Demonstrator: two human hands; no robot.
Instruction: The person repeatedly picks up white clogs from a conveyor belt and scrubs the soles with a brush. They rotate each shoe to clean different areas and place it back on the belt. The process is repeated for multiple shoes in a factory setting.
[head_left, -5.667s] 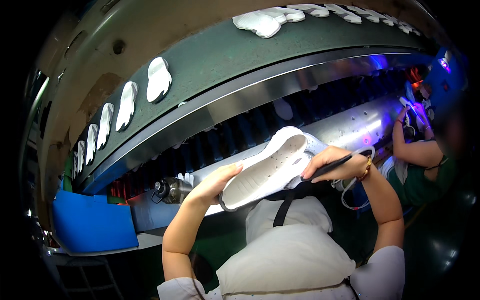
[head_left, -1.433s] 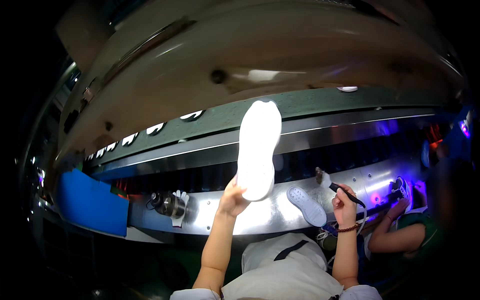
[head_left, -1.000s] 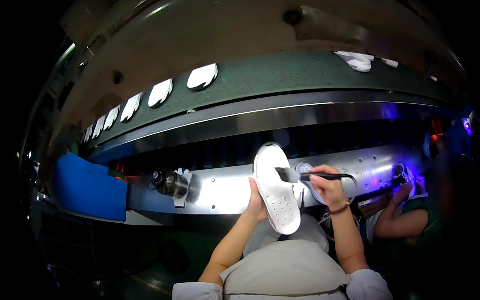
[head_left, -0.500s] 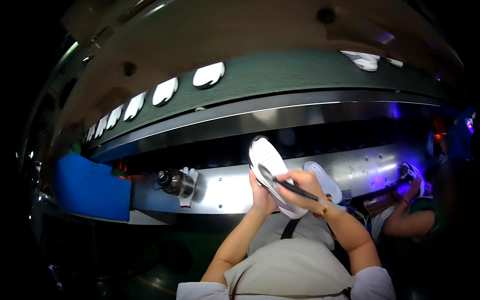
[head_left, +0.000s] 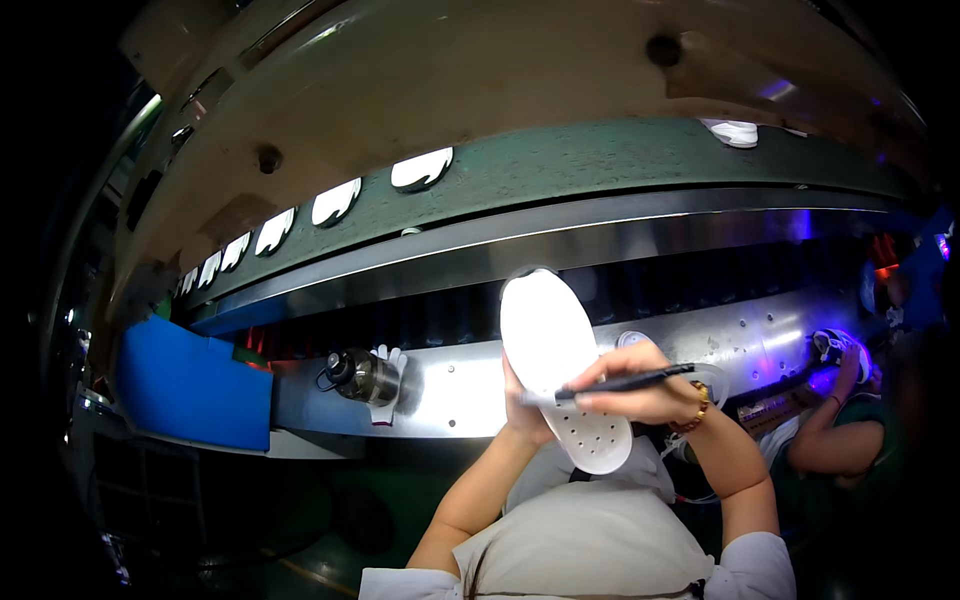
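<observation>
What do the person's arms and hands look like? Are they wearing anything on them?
Short, white sleeves cover the upper arms, and the forearms are uncovered. The left hand and the right hand wear no gloves. A golden-brown bracelet goes around the right wrist; none shows on the left.

1. The left hand [head_left: 529, 418] is near the middle of the frame, closed in a grip; most of its fingers are hidden.
2. The left forearm [head_left: 482, 490] rises from the lower edge and leans toward the right.
3. The right hand [head_left: 655, 402] is a little to the right of the middle, with fingers bent in a pinch, tips pointing left.
4. The right forearm [head_left: 735, 460] slants up and left from the lower right.
</observation>
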